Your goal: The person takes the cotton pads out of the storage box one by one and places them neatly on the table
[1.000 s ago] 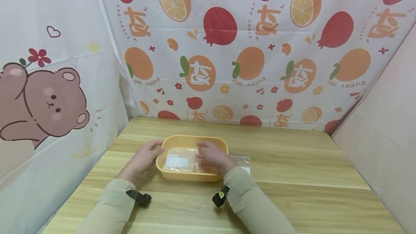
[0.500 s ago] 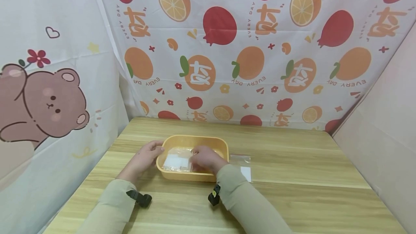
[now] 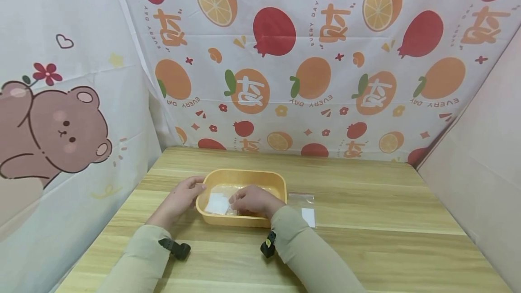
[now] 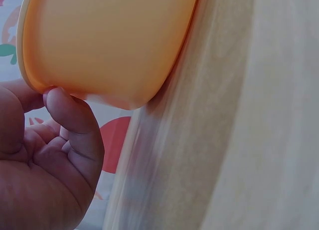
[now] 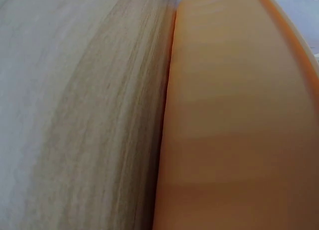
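A yellow-orange plastic bin (image 3: 240,221) stands on the wooden table. My left hand (image 3: 185,196) holds its left end; in the left wrist view, the curled fingers (image 4: 75,115) meet at the rim. Inside the bin lie clear plastic bags (image 3: 224,189) with white paper (image 3: 217,203) in them. Reaching over the front right rim, my right hand (image 3: 255,199) has its fingers curled at the right edge of a bag and pinches it. The right wrist view shows only the bin's outer wall (image 5: 234,110) and the table, with that hand out of sight.
Another clear bag (image 3: 302,200) with a white insert (image 3: 308,217) lies on the table (image 3: 366,248), just right of the bin. A fruit-print curtain (image 3: 281,80) closes off the back, and a bear-print cloth (image 3: 61,125) hangs at the left.
My right hand has moved left inside the bin, its fingers going from spread to curled at the bags. The white paper there has shifted and bunched leftward. My left hand stays on the rim.
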`<action>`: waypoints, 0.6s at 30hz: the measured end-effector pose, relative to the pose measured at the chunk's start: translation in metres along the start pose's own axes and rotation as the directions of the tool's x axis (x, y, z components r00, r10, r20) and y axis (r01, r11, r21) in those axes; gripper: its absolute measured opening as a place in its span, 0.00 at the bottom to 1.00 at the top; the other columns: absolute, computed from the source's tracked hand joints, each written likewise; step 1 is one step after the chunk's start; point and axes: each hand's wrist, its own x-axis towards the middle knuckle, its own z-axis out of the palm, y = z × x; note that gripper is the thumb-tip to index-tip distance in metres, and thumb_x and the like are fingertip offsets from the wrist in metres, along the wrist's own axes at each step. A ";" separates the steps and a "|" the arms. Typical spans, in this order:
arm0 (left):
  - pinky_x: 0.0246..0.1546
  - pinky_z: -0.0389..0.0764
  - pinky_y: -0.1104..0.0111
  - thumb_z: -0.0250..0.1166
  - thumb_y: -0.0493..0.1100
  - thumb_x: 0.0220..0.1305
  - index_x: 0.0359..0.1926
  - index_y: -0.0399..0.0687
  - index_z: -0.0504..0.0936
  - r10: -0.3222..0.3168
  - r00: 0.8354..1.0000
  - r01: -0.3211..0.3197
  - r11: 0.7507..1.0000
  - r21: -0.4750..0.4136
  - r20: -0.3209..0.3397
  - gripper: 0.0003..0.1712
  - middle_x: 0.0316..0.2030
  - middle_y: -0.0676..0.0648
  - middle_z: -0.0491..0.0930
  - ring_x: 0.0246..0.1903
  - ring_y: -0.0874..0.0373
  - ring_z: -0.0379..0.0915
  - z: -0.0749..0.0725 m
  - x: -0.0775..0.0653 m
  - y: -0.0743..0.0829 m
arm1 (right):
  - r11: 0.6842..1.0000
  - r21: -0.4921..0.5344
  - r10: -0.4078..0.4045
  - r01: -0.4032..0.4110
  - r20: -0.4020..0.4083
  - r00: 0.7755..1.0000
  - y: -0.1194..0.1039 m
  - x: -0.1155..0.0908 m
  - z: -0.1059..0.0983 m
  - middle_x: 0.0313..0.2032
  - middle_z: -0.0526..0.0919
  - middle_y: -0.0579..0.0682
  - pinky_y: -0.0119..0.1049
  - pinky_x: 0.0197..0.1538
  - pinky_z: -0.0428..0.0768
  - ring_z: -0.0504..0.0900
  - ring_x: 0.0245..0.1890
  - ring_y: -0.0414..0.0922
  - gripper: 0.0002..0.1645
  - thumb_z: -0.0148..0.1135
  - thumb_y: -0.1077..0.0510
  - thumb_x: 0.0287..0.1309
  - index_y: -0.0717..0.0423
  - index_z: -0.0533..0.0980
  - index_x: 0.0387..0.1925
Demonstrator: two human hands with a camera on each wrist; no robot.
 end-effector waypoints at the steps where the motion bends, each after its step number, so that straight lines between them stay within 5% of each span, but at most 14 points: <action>1: 0.40 0.84 0.63 0.51 0.46 0.80 0.73 0.33 0.62 0.000 1.000 0.000 1.000 0.001 -0.001 0.29 0.56 0.31 0.77 0.47 0.48 0.81 0.000 0.000 0.000 | 1.000 -0.015 -0.002 0.002 0.001 1.000 0.000 -0.001 0.000 0.39 0.86 0.47 0.34 0.37 0.80 0.79 0.31 0.41 0.08 0.67 0.61 0.63 0.62 0.85 0.32; 12: 0.41 0.84 0.62 0.51 0.47 0.80 0.73 0.34 0.61 -0.002 1.000 0.002 1.000 0.002 -0.003 0.30 0.56 0.34 0.77 0.46 0.52 0.81 0.000 0.000 0.000 | 0.998 -0.059 -0.015 0.005 -0.160 0.987 -0.010 -0.012 -0.008 0.18 0.72 0.49 0.34 0.23 0.69 0.69 0.19 0.44 0.13 0.63 0.52 0.68 0.56 0.83 0.31; 18: 0.43 0.84 0.60 0.51 0.47 0.80 0.73 0.34 0.61 -0.010 1.000 0.010 1.000 0.000 -0.005 0.30 0.57 0.32 0.76 0.48 0.48 0.80 0.000 0.000 -0.001 | 0.993 -0.061 -0.116 0.104 -0.246 0.962 -0.011 -0.016 -0.020 0.29 0.77 0.45 0.36 0.36 0.78 0.75 0.31 0.42 0.18 0.59 0.48 0.70 0.58 0.79 0.33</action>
